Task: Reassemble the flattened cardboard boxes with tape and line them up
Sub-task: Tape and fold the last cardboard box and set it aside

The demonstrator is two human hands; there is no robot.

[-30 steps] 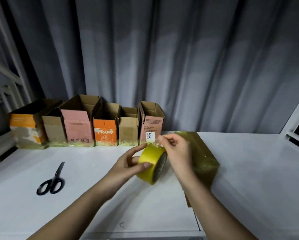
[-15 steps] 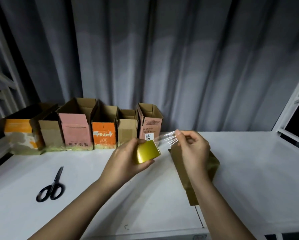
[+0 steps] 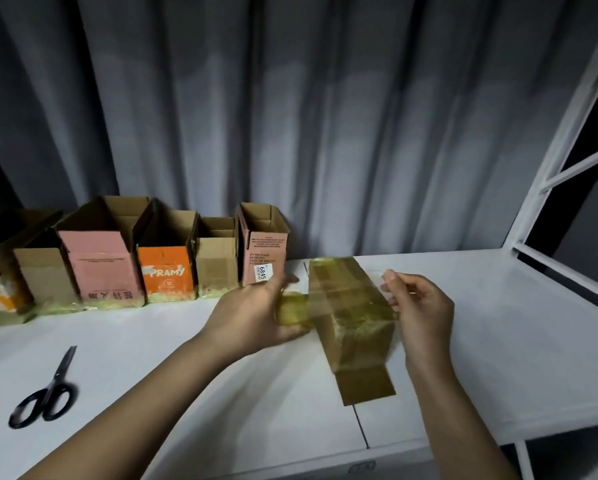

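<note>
Gripping tape roll [image 3: 292, 311] left hand [image 3: 252, 315], right hand [image 3: 420, 306] pinching strip, six boxes [image 3: 103, 258]

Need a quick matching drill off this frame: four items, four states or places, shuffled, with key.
Items:
1. scissors
2. tape roll
3. orange box
4. free tape end

States or places:
A. pinched by the right hand
B. upright in the row by the curtain
C. lying alone on the white table, far left
D. gripped by the left hand

Pairs: 1-C, 2-D, 3-B, 4-A
</note>
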